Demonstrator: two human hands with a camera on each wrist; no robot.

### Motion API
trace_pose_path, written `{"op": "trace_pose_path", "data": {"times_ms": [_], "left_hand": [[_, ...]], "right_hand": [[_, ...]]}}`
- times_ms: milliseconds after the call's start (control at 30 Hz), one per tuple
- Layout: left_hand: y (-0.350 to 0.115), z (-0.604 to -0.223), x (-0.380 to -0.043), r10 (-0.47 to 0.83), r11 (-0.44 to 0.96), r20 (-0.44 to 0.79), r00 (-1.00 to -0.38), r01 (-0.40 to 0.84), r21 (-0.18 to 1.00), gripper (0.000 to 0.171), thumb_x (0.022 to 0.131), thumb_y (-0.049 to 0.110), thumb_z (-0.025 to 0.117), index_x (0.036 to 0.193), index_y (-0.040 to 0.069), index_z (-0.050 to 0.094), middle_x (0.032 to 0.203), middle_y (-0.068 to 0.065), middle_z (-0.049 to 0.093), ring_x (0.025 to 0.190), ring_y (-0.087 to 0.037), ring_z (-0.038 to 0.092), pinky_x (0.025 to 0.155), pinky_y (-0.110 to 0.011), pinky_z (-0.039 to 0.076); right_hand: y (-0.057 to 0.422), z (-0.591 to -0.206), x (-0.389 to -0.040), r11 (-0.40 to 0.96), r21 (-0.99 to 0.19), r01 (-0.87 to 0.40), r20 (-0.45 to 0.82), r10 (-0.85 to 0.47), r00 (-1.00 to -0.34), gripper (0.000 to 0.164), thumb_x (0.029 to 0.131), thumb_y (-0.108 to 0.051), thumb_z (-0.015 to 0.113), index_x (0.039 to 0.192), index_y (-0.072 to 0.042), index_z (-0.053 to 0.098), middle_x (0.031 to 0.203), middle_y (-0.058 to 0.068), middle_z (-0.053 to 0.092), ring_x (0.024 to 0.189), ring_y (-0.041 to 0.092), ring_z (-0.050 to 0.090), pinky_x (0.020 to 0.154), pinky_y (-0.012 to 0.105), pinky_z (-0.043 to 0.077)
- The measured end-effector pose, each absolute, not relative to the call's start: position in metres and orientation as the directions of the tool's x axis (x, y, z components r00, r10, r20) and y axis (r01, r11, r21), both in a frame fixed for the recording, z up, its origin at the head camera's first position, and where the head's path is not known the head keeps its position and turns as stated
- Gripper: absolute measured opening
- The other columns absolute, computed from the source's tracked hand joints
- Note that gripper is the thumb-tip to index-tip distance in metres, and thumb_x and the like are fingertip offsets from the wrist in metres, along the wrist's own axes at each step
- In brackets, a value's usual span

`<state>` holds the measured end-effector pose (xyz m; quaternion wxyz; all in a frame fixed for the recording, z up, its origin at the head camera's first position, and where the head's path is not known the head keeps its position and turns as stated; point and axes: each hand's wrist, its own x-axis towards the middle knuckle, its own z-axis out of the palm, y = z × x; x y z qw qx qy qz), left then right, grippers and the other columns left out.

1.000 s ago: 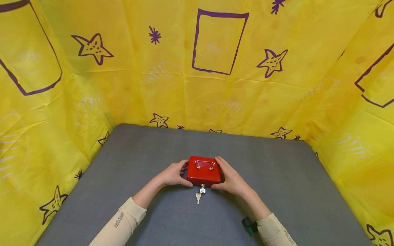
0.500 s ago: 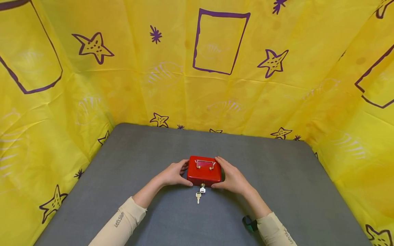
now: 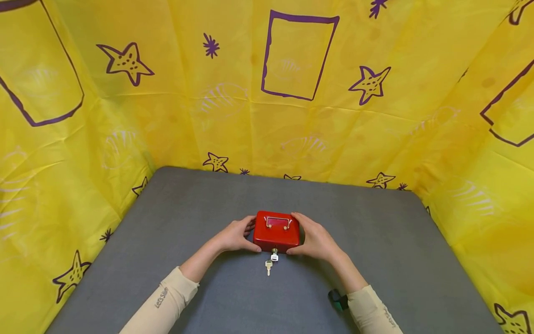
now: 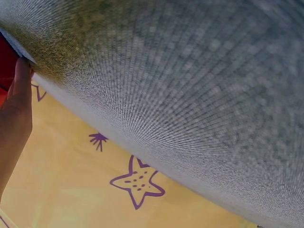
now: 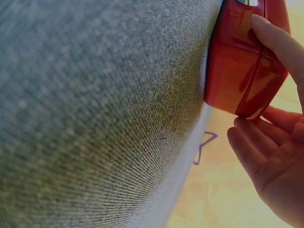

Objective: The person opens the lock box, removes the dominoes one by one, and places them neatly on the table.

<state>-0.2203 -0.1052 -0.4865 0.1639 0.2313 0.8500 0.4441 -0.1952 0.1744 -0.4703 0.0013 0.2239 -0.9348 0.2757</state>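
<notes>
— While one key (image 3: pixel 269 266) shows nearest, another key (image 3: pixel 274 257) sits at the lock (image 3: pixel 275 250); what do the fingers hold?

— Left hand (image 3: pixel 237 236) and right hand (image 3: pixel 316 240) clasp the red cash box (image 3: pixel 275 239) by opposite sides, thumbs at its front.

— How far along is the work?

— Apparently well set: the box rests upright on the gray tabletop (image 3: pixel 354 218), lid down; what remains is release. Behind, starfish (image 3: pixel 369 85) mark yellow fabric (image 3: pixel 233 134).

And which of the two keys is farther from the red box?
The lower key in the head view, its blade plainly showing; the upper key sits at the lock of the red box.
</notes>
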Motion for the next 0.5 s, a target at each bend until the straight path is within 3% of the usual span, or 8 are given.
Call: {"op": "trace_pose_path", "data": {"times_ms": [500], "left_hand": [[-0.1055,-0.4867,-0.2208,0.530,0.511,-0.060,-0.846,0.262,0.819,0.092,0.071,0.024,0.089,0.142,-0.005,0.038,0.142,-0.020,0.049,0.126,-0.032,0.053,0.103,-0.042,0.044]], "right_hand": [[0.1780,-0.4652,-0.2026,0.727,-0.552,-0.408,0.096,-0.431,-0.897,0.094,0.065,-0.046,0.088,0.143,-0.013,0.047,0.139,0.004,0.054,0.124,0.024,0.053,0.101,0.048,0.045]]}}
